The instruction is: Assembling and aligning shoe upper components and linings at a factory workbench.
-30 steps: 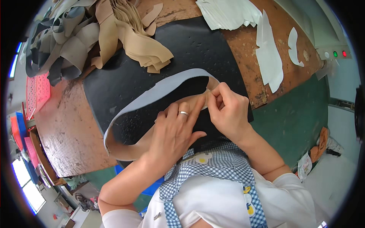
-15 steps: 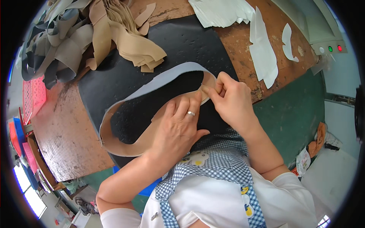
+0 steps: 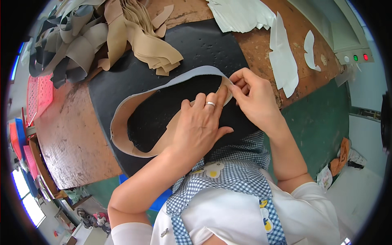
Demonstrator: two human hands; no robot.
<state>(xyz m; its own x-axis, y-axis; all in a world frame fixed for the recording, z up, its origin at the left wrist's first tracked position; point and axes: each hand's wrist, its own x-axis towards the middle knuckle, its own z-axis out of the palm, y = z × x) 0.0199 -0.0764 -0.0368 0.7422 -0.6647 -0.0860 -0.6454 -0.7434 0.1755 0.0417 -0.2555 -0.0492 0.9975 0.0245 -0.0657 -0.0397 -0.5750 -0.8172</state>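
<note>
A band of material, tan inside and pale grey outside, stands on edge as a closed loop on the black mat. My left hand, a ring on one finger, lies with its fingers stretched out along the band's near side. Its fingertips press the tan face close to the loop's right end. At that end, thumb and forefinger of my right hand pinch the band's edge, with the other fingers curled. Part of the near side is hidden behind my left hand and forearm.
Tan cut pieces and grey strips are heaped at the far left. White pieces lie at the far right, with a larger white piece nearer. A pink basket stands by the brown table's left edge.
My left fingertips have slid right and away from me along the band toward its right end. My right hand still pinches there, its wrist slightly shifted. The loop's left end has turned slightly.
</note>
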